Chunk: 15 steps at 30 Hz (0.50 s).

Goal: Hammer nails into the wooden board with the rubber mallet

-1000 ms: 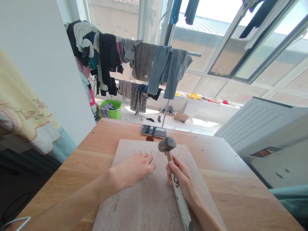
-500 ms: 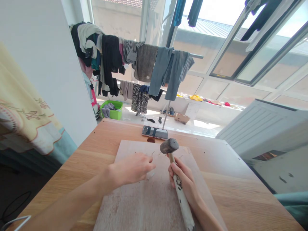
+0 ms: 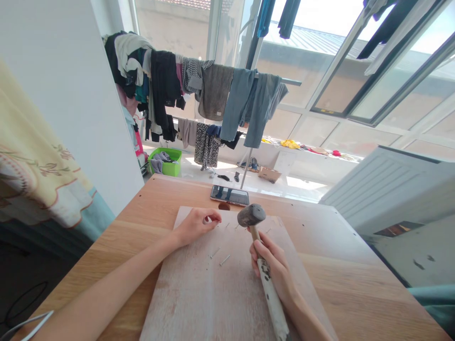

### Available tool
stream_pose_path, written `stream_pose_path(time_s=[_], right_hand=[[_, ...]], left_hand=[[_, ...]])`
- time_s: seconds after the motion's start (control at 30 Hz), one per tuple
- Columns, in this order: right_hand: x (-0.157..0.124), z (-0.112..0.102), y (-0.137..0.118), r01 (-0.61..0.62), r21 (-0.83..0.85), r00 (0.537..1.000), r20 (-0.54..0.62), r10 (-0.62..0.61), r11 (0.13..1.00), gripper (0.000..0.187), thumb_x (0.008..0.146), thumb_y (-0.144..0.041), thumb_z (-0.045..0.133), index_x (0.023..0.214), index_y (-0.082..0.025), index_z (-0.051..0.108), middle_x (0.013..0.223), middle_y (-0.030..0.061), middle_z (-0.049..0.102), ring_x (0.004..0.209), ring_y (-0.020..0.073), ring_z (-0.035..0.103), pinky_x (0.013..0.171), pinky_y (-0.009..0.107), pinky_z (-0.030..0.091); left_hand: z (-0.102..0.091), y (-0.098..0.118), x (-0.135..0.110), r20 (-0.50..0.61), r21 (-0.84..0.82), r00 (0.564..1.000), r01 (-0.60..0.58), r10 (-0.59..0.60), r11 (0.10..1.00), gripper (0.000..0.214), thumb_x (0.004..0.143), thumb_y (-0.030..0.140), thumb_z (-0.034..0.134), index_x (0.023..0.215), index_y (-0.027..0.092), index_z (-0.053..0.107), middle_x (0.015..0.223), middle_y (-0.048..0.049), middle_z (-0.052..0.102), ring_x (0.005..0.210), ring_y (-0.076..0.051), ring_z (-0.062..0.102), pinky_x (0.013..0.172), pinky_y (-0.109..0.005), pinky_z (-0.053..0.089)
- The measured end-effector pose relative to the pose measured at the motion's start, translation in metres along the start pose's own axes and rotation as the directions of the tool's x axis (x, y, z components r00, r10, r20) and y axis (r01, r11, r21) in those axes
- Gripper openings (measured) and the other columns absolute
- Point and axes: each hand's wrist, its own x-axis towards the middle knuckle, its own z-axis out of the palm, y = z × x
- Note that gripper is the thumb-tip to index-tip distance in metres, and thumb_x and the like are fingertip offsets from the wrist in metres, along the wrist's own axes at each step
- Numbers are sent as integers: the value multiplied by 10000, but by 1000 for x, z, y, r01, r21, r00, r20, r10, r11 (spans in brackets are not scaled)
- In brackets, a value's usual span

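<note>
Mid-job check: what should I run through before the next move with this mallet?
1. Right hand wrapped around the painted handle of the mallet: ok.
2. Left hand apart from the mallet head: ok.
3. Left fingertips gripping a nail: cannot tell, the fingers hide that spot.
4. Pale wooden board lying flat on the wooden table: ok.
5. Loose nails lying on the board, below the left hand: not ok, two are lying loose there.
6. Phone on the table beyond the board's far edge, apart from the mallet: ok.

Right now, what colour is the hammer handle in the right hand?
The hammer handle is chipped white with dark patches; the head view shows it best.
</note>
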Motion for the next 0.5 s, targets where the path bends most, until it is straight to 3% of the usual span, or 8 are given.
stream_pose_path(time_s=[0.17,0.37,0.5], right_hand=[[1,0,3,-20,9,1000,-7,20,1000,401,908,-504,582,1159,-192,565,662,-58,498,422,63,456,390,189,324],[0,0,3,-6,-25,1000,3,6,1000,348,912,-512,572,1023,-183,594,660,-58,490,422,59,455,395,191,317],[-1,0,4,-5,-36,1000,1,5,999,360,909,-518,569,1056,-189,584,665,-59,489,426,61,456,396,188,322]], left_hand=[[-1,1,1,12,-7,1000,1,-1,1000,137,842,180,605,883,193,735,869,13,746,758,-113,615,733,-212,458],[1,0,1,41,-20,999,-2,2,1000,146,835,179,593,877,178,733,833,6,734,694,-102,587,683,-205,456],[2,2,0,44,-29,999,11,-9,1000,110,816,201,628,872,170,718,824,-1,723,708,-110,613,675,-204,469]])
